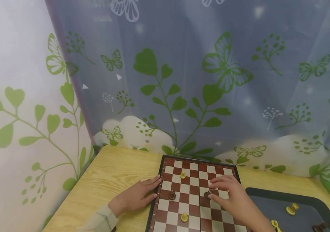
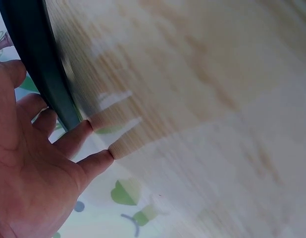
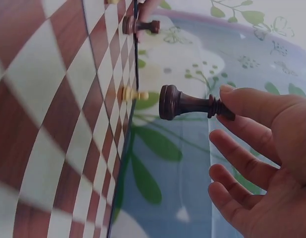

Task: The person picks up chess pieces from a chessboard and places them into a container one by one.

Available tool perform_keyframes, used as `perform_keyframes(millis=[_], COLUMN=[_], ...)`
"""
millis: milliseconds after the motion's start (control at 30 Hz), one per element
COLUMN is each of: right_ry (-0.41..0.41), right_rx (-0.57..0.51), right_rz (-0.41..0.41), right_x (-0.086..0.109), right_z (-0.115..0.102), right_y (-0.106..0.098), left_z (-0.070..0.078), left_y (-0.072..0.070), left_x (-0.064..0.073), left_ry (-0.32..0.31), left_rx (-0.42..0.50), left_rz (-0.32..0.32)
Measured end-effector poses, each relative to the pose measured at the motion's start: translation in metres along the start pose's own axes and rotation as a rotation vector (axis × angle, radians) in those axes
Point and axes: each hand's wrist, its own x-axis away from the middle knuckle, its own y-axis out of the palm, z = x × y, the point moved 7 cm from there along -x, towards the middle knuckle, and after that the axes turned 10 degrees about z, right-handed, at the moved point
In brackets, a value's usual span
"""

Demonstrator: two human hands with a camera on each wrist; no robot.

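Between thumb and forefinger my right hand (image 1: 234,199) pinches a dark brown chess piece (image 3: 188,103) by its top, base toward the chessboard (image 1: 194,208). The fingertips hide the piece's head; a gap shows under its base in the right wrist view. My left hand (image 1: 137,196) rests at the board's left edge, fingers spread and fairly straight against the dark rim (image 2: 36,54). A dark rook (image 1: 172,194) stands on the board nearest the left hand. Two yellow pawns stand there too, one toward the back (image 1: 183,175) and one toward the front (image 1: 184,217).
Right of the board lies a dark tray (image 1: 280,192) holding yellow pieces (image 1: 292,209) and a dark piece (image 1: 319,227). A wooden table (image 1: 118,164) carries both. Patterned curtains (image 1: 165,64) hang right behind the table and along its left side.
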Motion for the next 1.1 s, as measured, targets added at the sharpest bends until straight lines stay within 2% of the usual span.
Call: perform_keyframes(millis=[100, 267, 367, 500, 700, 833, 867, 1033, 1100], right_ry=[0.012, 0.105, 0.094, 0.062, 0.081, 0.092, 0.081, -0.098, -0.062], right_rx=[0.043, 0.122, 0.166, 0.215, 0.260, 0.249, 0.243, 0.142, 0.154], right_rz=[0.050, 0.083, 0.146, 0.279, 0.405, 0.479, 0.499, 0.578, 0.559], right_x=[0.013, 0.039, 0.055, 0.072, 0.094, 0.107, 0.110, 0.117, 0.120], right_z=[0.008, 0.032, 0.044, 0.056, 0.069, 0.078, 0.080, 0.088, 0.096], right_y=[-0.017, -0.040, -0.051, -0.068, -0.086, -0.093, -0.095, -0.105, -0.108], left_z=[0.000, 0.001, 0.001, 0.003, 0.004, 0.002, 0.002, 0.002, 0.002], left_y=[0.001, 0.001, 0.002, 0.001, 0.002, 0.003, 0.004, 0.003, 0.002], left_x=[0.000, 0.000, 0.000, 0.000, -0.002, -0.002, -0.003, -0.003, -0.003], left_ry=[0.011, 0.020, 0.017, 0.014, 0.018, 0.020, 0.022, 0.026, 0.019], left_rx=[-0.002, -0.006, -0.013, -0.012, 0.001, -0.007, -0.012, -0.021, -0.013], left_rz=[0.008, 0.009, 0.003, 0.009, 0.007, 0.010, 0.012, 0.021, 0.018])
